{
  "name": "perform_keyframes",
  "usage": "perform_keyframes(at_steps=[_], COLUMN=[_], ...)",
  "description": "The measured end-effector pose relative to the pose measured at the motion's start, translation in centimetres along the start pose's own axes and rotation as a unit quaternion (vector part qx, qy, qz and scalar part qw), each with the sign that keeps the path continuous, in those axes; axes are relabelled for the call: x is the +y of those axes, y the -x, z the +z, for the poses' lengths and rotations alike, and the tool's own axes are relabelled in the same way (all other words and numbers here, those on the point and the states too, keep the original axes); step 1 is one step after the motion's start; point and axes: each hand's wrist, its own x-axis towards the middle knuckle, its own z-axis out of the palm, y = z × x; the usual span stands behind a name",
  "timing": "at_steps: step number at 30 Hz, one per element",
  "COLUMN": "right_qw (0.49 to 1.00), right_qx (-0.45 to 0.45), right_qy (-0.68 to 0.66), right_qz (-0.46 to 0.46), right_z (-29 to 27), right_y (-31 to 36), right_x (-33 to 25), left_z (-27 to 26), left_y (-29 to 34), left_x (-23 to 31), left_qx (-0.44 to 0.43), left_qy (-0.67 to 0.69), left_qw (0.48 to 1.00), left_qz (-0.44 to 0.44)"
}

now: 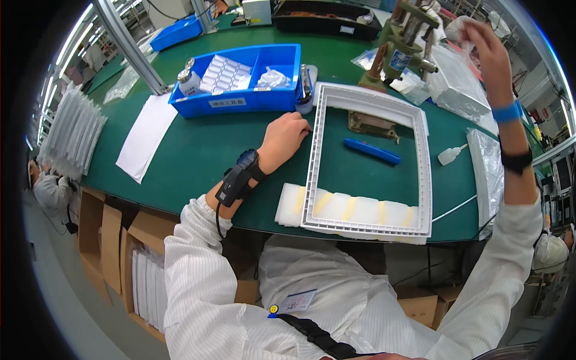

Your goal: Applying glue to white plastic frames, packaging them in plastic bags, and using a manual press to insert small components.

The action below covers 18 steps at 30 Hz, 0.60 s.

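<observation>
A large white rectangular plastic frame (425, 174) lies on the green bench in front of me, its near side on white foam (290, 204) with yellow strips. My left hand (285, 141) is closed, its curled fingertips against the frame's left edge. Raised at the upper right, my right hand (491, 57) has its fingers closed at a crumpled white piece (458, 29), perhaps cloth or film. Inside the frame's opening are a blue pen-shaped tool (372, 151) and part of a metal base (369, 125). A small white bottle with a thin nozzle (449, 156) lies right of the frame.
Behind my left hand stands a blue divided bin (240, 107) with a dispenser bottle (188, 83) and white parts. A green hand press (393, 54) rises beyond the frame. White paper (147, 135) and stacked white strips (69, 129) are left; wrapped pieces (485, 174) lie right.
</observation>
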Motion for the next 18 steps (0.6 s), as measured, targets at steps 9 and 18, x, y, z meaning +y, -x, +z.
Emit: perform_keyframes(at_steps=[9,18], right_qw=[0.982,0.991], right_qx=[0.077,0.053], right_qy=[0.171,0.051], right_qz=[0.003,0.111], right_z=[5.8,8.1], right_y=[-15.3,-14.8], right_x=[7.3,11.0], left_z=[-1.9,-8.2], left_y=[1.2,-4.8], left_x=[-0.7,2.5], left_qx=[-0.085,0.035], left_qy=[-0.072,0.302], left_qw=[0.994,0.951], left_qz=[-0.011,-0.061])
